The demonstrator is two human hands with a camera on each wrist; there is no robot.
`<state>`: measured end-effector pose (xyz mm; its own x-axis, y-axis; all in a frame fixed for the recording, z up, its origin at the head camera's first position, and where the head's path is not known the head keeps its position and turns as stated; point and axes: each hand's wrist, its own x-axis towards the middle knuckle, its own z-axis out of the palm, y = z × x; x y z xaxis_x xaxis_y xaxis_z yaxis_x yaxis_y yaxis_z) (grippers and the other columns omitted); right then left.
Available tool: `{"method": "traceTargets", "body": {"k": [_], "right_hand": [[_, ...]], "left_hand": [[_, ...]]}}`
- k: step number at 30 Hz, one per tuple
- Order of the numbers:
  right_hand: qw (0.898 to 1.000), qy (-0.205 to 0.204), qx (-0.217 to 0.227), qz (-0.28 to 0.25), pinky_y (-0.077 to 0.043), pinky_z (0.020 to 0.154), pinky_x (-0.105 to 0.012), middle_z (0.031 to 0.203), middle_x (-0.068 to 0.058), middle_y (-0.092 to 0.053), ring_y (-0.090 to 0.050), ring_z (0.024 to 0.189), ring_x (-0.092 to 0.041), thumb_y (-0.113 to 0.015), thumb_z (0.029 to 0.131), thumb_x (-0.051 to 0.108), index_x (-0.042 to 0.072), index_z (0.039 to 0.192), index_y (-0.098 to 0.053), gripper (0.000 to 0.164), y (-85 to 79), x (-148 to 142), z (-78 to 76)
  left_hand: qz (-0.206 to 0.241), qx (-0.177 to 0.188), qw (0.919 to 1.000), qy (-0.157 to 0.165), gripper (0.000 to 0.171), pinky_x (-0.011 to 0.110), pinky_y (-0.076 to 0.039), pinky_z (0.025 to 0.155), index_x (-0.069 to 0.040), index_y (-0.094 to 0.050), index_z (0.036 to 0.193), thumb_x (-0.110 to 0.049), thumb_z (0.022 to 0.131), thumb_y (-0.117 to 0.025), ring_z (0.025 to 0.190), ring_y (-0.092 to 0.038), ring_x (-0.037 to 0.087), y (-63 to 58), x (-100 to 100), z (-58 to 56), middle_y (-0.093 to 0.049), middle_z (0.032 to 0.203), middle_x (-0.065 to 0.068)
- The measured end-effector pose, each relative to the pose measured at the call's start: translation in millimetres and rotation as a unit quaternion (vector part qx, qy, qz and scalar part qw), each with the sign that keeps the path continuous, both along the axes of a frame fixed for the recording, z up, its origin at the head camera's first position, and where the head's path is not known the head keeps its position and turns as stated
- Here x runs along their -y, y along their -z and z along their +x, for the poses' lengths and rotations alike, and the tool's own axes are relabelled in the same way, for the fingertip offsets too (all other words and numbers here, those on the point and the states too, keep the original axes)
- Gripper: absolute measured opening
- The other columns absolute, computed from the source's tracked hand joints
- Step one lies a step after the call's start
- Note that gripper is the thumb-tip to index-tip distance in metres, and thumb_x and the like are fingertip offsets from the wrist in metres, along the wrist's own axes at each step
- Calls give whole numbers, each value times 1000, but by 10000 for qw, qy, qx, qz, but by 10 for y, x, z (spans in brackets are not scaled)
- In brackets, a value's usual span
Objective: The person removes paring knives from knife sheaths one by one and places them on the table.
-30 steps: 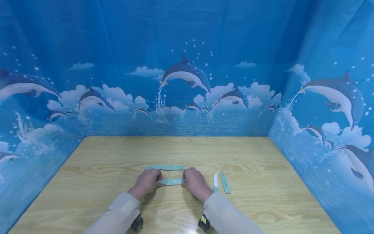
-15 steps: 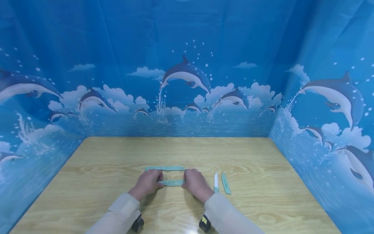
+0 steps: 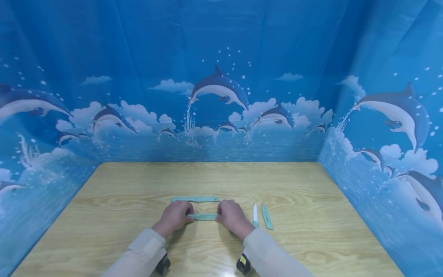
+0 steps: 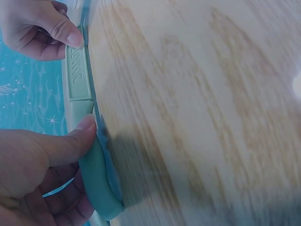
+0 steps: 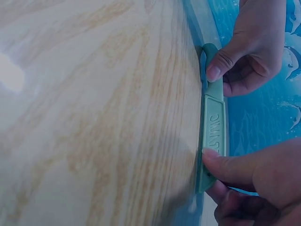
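Note:
Both hands hold one light green knife lying level from left to right, its blade hidden inside a matching sheath. My left hand grips the curved handle, thumb along its side. Between thumb and fingers, my right hand pinches the tip end of the sheath, which carries raised lettering. Handle and sheath meet with only a thin seam between them. Just beyond the hands, a second sheathed green knife lies on the table.
Right of the right hand lies a knife with a bare white blade, its handle partly behind the sleeve. Beside it is a loose green sheath. Blue dolphin-print curtains border the wooden table at the back and sides.
The held knife has turned slightly in the hands, so less of its flat lettered face shows in the head view. Both hands stay nearly in place.

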<state>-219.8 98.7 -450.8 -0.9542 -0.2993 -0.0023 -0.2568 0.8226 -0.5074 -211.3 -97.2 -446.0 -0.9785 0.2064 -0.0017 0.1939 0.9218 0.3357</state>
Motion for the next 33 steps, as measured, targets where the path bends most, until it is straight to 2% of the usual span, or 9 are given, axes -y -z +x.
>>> {"method": "traceTargets", "body": {"k": [8, 17, 33], "right_hand": [[9998, 53, -68, -195, -49, 60, -27, 74, -1, -62, -54, 66, -13, -78, 80, 10, 6, 80, -67, 12, -58, -34, -10], [9984, 82, -182, -527, -44, 53, -23, 67, 2, -57, -50, 59, -11, -76, 82, 9, 8, 75, -63, 15, -82, -100, -25], [9953, 27, -63, -968, -48, 58, -25, 74, 3, -62, -53, 64, -11, -74, 86, 13, 9, 81, -67, 9, -170, -231, -91]], "left_hand": [[96, 37, 9999, 62, 19, 30, -45, 65, -17, -64, 73, -16, 74, -83, 68, -47, 12, -41, -16, -21, -56, 69, -8], [203, 125, 9997, 14, 19, 28, -45, 62, -18, -64, 71, -16, 74, -83, 64, -49, 10, -81, -67, -38, -57, 67, -8], [340, 1, 9992, 188, 18, 25, -44, 58, -18, -65, 71, -15, 77, -81, 60, -48, 8, -109, -117, -21, -58, 65, -10]]}}
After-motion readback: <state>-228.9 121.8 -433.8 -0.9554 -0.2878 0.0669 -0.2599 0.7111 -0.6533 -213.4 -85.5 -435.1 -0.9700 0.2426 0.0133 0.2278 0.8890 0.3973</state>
